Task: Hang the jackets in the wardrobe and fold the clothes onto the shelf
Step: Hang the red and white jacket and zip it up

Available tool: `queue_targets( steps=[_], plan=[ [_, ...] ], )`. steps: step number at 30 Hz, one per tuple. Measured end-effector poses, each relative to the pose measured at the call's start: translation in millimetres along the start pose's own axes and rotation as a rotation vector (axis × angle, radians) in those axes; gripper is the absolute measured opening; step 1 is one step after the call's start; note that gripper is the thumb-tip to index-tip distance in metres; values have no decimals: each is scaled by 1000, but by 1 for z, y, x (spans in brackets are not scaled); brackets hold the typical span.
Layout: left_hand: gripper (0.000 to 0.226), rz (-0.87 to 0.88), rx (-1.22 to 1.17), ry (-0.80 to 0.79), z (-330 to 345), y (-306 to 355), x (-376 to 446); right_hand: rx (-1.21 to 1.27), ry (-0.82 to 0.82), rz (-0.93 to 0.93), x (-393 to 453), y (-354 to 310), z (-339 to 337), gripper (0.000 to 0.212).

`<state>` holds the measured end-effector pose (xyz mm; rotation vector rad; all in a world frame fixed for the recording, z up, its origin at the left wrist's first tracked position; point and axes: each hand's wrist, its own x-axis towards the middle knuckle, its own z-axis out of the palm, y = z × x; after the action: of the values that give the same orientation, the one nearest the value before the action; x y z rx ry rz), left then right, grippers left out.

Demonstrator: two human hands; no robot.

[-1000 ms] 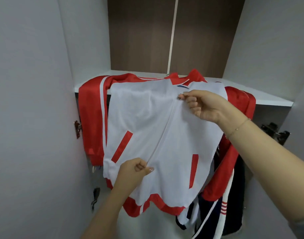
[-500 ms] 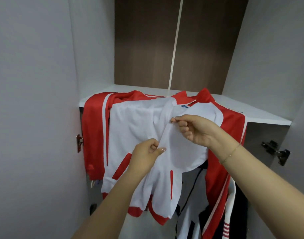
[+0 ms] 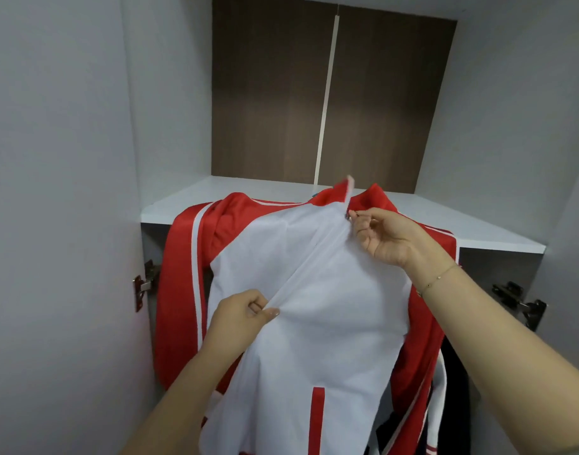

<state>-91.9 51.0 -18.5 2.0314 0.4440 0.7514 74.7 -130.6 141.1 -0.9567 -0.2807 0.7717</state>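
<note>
1. A red and white jacket [image 3: 330, 290] is hanging front-out over the front edge of the white shelf [image 3: 183, 198], its red collar lying on the shelf top and its white body dropping below the shelf edge.
2. The right hand [image 3: 389, 238] is holding the jacket just below the shelf edge, near the collar; its thumb and forefinger are pinching together at the top of the white zip line, probably on the zip pull, though the pull is too small to make out clearly. The other fingers are curling loosely over the white cloth.
3. The left hand [image 3: 245, 316] is sitting well below the shelf, on the same zip line; its thumb and curled fingers are pinching a ridge of the white fabric, which is running taut and slanted up to the right hand.
4. The red sleeves with white stripes are hanging down on either side below the shelf.
5. Dark clothing [image 3: 455, 389] is hanging under the shelf, behind the jacket's right sleeve.
6. Metal hinges [image 3: 143, 284] are showing on the wardrobe walls just under the shelf.
7. A thin bracelet [image 3: 437, 279] is circling the right wrist.
</note>
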Motion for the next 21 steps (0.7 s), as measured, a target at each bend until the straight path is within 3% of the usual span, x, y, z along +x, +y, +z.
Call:
queue_targets(
  steps=[4,6,10,13,16,21],
  plan=[
    [14,21,-33,-57,13,17,5,-191,69,-113,9,-4,4,18],
    [24,125,-60,-41,22,37,12,-250,76,-119,13,-3,8,18],
    [37,394,96,219,36,91,49,-302,90,-105,17,-5,8,19],
    [32,346,260,268,46,110,75,-293,85,-65,18,-13,5,19],
    [17,332,259,328,55,107,82,-292,73,1,22,-28,5,21],
    [13,354,289,338,57,106,87,-229,110,71,40,-57,20,25]
  ],
)
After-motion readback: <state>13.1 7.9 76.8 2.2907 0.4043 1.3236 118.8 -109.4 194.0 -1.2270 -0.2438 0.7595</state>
